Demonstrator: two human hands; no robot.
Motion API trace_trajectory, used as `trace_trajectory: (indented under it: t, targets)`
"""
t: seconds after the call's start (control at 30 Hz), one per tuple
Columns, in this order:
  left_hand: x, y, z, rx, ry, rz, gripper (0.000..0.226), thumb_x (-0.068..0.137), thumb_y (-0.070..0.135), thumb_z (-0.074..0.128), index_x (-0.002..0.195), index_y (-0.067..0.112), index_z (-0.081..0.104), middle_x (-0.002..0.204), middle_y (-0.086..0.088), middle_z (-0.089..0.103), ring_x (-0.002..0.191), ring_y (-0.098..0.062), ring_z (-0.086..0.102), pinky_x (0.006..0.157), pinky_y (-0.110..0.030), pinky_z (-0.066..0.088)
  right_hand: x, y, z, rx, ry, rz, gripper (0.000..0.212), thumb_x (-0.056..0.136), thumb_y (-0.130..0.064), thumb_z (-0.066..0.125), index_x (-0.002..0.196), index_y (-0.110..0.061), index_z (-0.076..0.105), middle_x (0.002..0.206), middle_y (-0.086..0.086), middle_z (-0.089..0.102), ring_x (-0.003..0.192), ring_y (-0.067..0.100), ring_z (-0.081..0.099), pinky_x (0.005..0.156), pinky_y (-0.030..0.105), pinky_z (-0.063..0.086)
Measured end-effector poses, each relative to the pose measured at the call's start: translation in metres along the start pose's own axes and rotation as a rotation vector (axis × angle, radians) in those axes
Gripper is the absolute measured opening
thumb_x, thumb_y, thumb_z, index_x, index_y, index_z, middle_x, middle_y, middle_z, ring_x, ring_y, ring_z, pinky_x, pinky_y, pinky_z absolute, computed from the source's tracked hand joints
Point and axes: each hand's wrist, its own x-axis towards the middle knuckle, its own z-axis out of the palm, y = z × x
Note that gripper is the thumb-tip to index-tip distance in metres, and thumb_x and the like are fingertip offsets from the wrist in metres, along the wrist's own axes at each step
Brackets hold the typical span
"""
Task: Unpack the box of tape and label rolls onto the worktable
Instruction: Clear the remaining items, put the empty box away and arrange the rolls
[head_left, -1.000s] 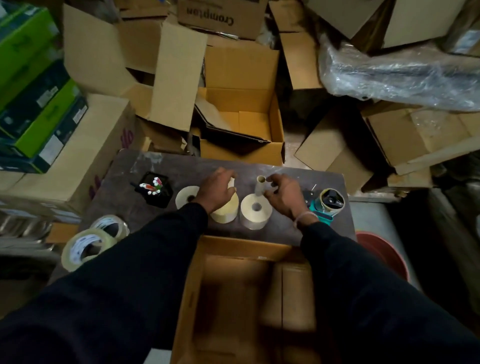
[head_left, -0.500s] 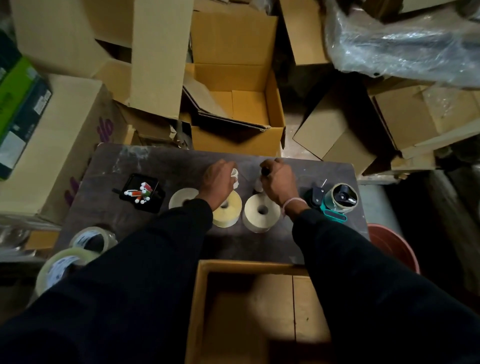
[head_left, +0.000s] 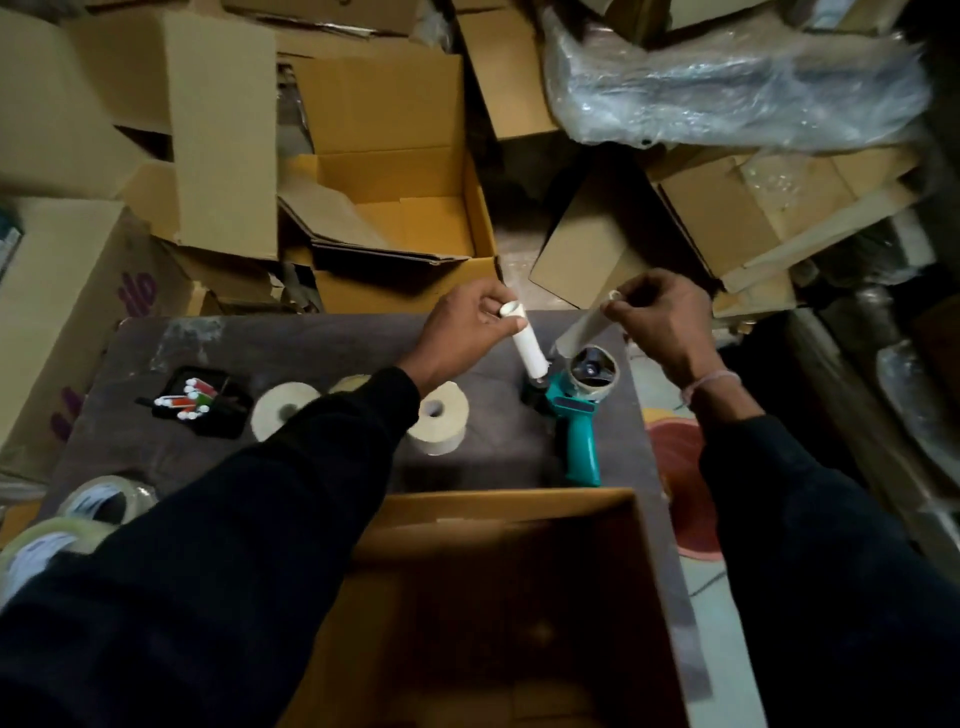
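My left hand holds a thin white tube by its top end, tilted above the far side of the dark worktable. To its right, my right hand grips a cream tube at its upper end, slanting down over the teal tape dispenser. Three cream label rolls lie on the table: one in plain sight, another to its left, the third mostly behind my left sleeve. The open cardboard box stands at the near edge with nothing visible inside.
Two clear tape rolls rest at the table's near left corner. A black tray of small red and white items lies left of the label rolls. Cardboard boxes and a plastic-wrapped bundle crowd the floor beyond; a red basin stands right.
Both hands lifted from the label rolls, each raising a thin tube off the table and moving right, above the tape dispenser. The camera view shifted right and closer.
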Motion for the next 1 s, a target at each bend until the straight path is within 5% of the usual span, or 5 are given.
trace_trajectory:
  t: [0.2,0.47,0.67,0.83,1.0]
  targets:
    - [0.003,0.066,0.121,-0.106,-0.216,-0.049,0.018,0.085,0.008,0.079,0.097,0.012,0.066,0.085,-0.009,0.072,0.07,-0.012,0.071,0.069,-0.03,0.061,-0.007,0.094,-0.094,-0.154,0.047,0.072,0.022,0.077,-0.026,0.078,0.094,-0.013,0.074,0.088,0.003,0.073,0.081,0.016,0.068,0.069,0.026,0.053]
    - [-0.001,0.096,0.289,0.544,-0.548,-0.082,0.029,0.081,0.02,0.08,0.107,0.014,0.069,0.109,-0.007,0.07,0.1,-0.026,0.066,0.069,-0.026,0.041,-0.023,0.258,-0.136,-0.283,-0.1,0.246,0.022,0.068,-0.021,0.08,0.087,-0.012,0.074,0.086,0.014,0.075,0.086,0.031,0.071,0.072,0.034,0.056]
    - [0.001,0.084,0.314,0.659,-0.427,-0.184,0.043,0.083,0.025,0.079,0.119,0.014,0.058,0.12,-0.01,0.064,0.109,-0.033,0.063,0.085,-0.036,0.051,-0.003,0.295,-0.14,-0.238,-0.093,0.213,0.043,0.07,-0.015,0.078,0.111,-0.003,0.069,0.102,0.017,0.072,0.097,0.034,0.067,0.082,0.035,0.053]
    - [0.0,0.061,0.277,0.673,-0.199,-0.295,0.021,0.076,0.013,0.069,0.065,0.017,0.051,0.07,-0.005,0.057,0.084,-0.037,0.067,0.058,-0.031,0.038,0.019,0.277,-0.121,-0.097,-0.155,0.12,0.032,0.073,-0.004,0.072,0.104,-0.005,0.071,0.093,0.009,0.072,0.09,0.03,0.069,0.086,0.039,0.057]
    - [-0.007,0.051,0.243,0.716,0.072,-0.492,0.08,0.074,0.036,0.082,0.135,0.003,0.043,0.138,-0.024,0.045,0.127,-0.045,0.044,0.104,-0.049,0.042,0.039,0.242,-0.082,0.059,-0.295,0.061,0.022,0.077,0.005,0.07,0.088,-0.014,0.067,0.082,0.002,0.066,0.077,0.02,0.063,0.079,0.037,0.057]
